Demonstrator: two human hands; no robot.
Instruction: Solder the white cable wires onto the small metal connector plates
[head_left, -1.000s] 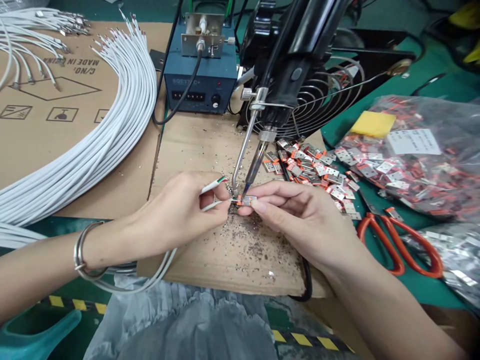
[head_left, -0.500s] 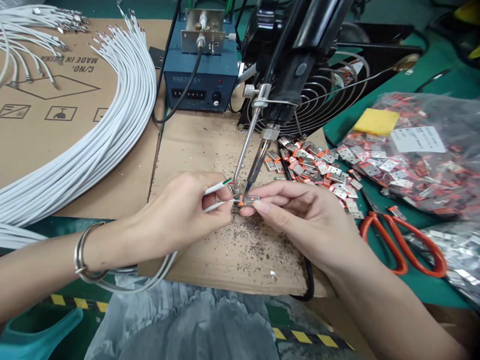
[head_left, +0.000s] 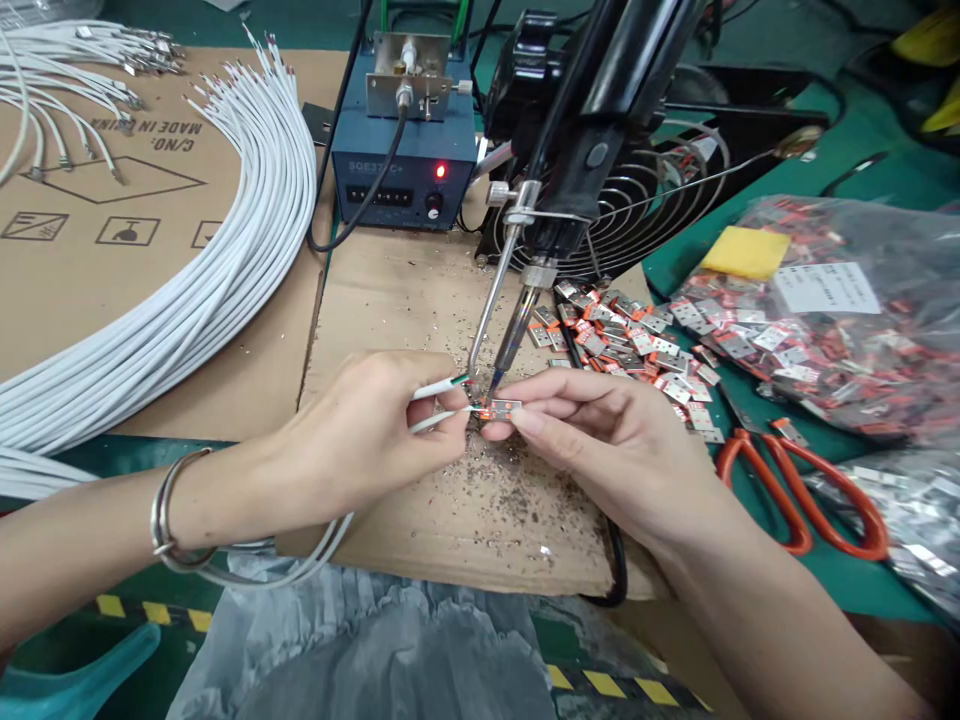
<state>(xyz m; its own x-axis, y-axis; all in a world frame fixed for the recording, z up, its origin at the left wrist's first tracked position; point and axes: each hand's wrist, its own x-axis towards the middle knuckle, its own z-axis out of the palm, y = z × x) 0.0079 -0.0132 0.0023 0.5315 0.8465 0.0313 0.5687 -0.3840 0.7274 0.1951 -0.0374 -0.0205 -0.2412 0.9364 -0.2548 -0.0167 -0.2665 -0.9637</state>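
Two white cables (head_left: 439, 388) run through my left hand (head_left: 375, 425), its fingers closed on them; one end shows a stripped green wire. My right hand (head_left: 600, 425) pinches a small metal USB connector (head_left: 504, 409) with orange plastic between thumb and fingers. The lower cable's end meets the connector's left end. Just above that meeting point is the tip of a soldering iron (head_left: 517, 325), mounted on a black stand. Beside it a thin bent metal solder feed tube (head_left: 493, 295) points down at the same spot.
A blue solder feeder unit (head_left: 405, 165) stands behind, with a fan (head_left: 645, 200) to its right. Loose connectors (head_left: 630, 335), a bag of connectors (head_left: 840, 310) and orange-handled scissors (head_left: 799, 490) lie right. A white cable bundle (head_left: 247, 240) rests on cardboard (head_left: 150, 290) at left.
The red lamp on the blue unit has lit up brightly. The connector and cable ends have shifted slightly right and down, with both hands keeping their hold. The whole view has moved a little.
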